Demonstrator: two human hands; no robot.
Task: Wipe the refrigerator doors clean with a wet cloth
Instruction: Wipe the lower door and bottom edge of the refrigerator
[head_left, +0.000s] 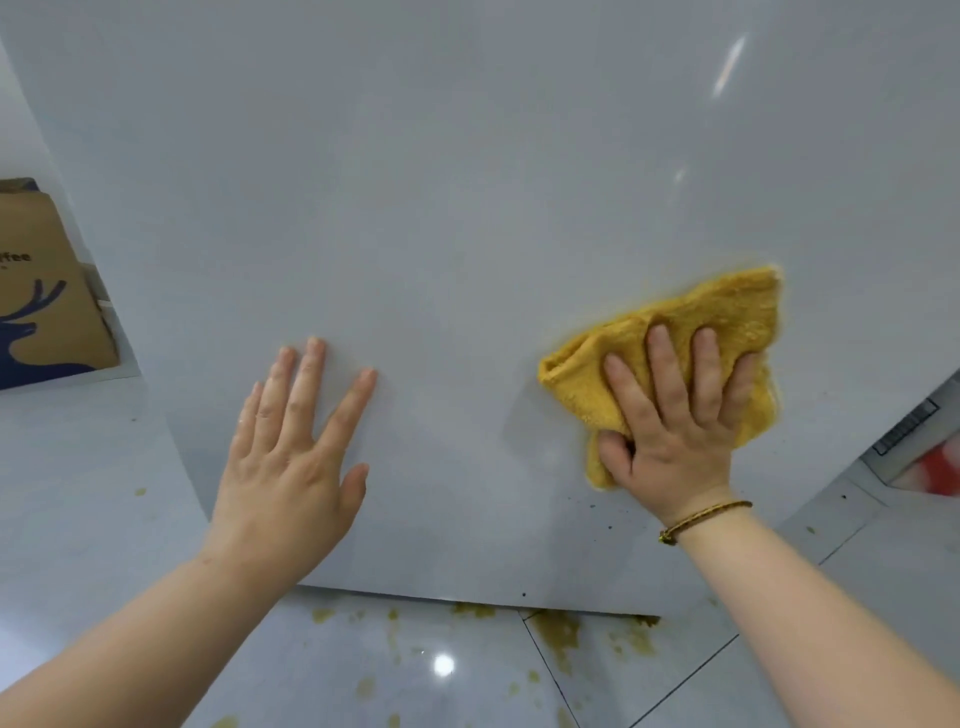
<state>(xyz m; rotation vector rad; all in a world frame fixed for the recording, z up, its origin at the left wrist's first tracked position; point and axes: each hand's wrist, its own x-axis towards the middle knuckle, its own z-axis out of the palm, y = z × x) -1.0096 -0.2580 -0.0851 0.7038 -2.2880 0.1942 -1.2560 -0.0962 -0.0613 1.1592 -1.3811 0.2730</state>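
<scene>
We press the cloth (670, 358) on the door (441, 182) with our right hand (675, 415); left hand (291, 457) flat, empty. Specks lower right remain.

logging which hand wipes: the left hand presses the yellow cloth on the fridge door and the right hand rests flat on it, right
Not quite. The head view shows the hands swapped: the right hand presses the yellow cloth on the fridge door, and the left hand rests flat on it.
</scene>
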